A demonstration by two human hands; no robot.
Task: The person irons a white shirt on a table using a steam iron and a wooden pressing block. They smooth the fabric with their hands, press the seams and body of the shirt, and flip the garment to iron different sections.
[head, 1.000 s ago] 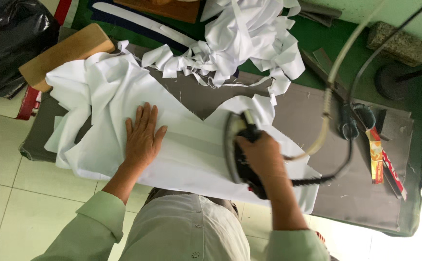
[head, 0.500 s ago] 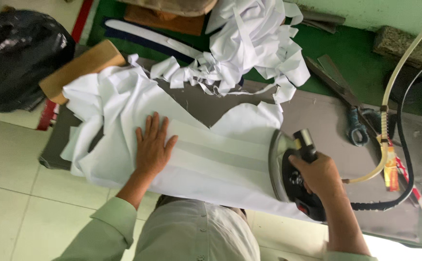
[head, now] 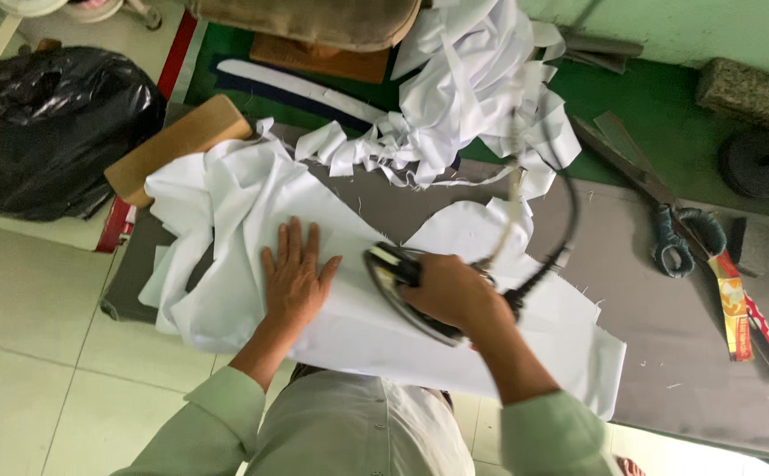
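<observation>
A large piece of white fabric [head: 226,211] lies spread over a grey padded ironing surface [head: 684,353]. My left hand [head: 294,275] rests flat on the fabric, fingers together, pressing it down. My right hand [head: 450,291] grips the handle of a dark electric iron [head: 393,273], whose soleplate sits on the fabric just right of my left hand. The iron's black cord [head: 560,220] and a pale hose loop up from it toward the back.
A heap of white fabric strips [head: 472,97] lies at the back. Large scissors [head: 657,211] and a colourful packet [head: 737,308] lie on the right. A wooden block [head: 177,145] sits at the left edge, a black plastic bag [head: 49,123] beyond it.
The iron in my right hand has slid left across the fabric, from the right part of the piece to beside my left hand. My left hand stayed pressed on the fabric.
</observation>
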